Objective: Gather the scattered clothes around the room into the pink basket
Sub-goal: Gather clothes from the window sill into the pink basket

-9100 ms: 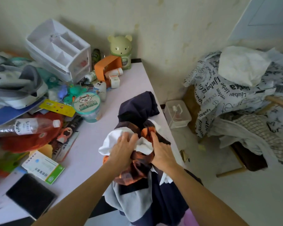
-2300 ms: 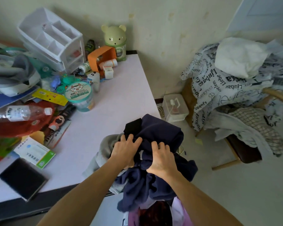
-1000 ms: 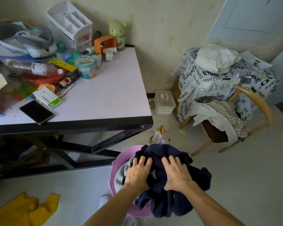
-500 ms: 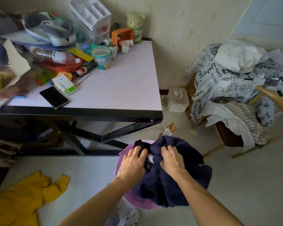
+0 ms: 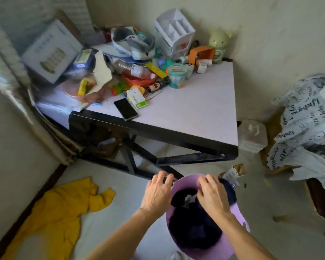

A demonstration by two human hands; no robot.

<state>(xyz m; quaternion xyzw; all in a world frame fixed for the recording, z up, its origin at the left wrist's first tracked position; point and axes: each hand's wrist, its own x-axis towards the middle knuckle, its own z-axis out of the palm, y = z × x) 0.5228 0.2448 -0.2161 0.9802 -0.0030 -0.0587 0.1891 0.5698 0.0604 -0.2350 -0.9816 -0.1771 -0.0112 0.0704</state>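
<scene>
Head camera: my left hand (image 5: 158, 192) was spread flat and empty over the 9 o'clock rim of the round pink plastic basket (image 5: 186, 178). My right hand (image 5: 212, 197) rested on the dark navy clothes (image 5: 193, 231) inside the basket; I couldn't tell whether it was pinching them. A crumpled yellow garment (image 5: 51, 214) lay on the floor, further out at 9 o'clock.

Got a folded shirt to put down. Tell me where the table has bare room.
The table is bare on its right half, from the phone and teal tub to its right and front edges. Its back and left are piled with clutter. The floor between the yellow garment and pink basket is bare too.
</scene>
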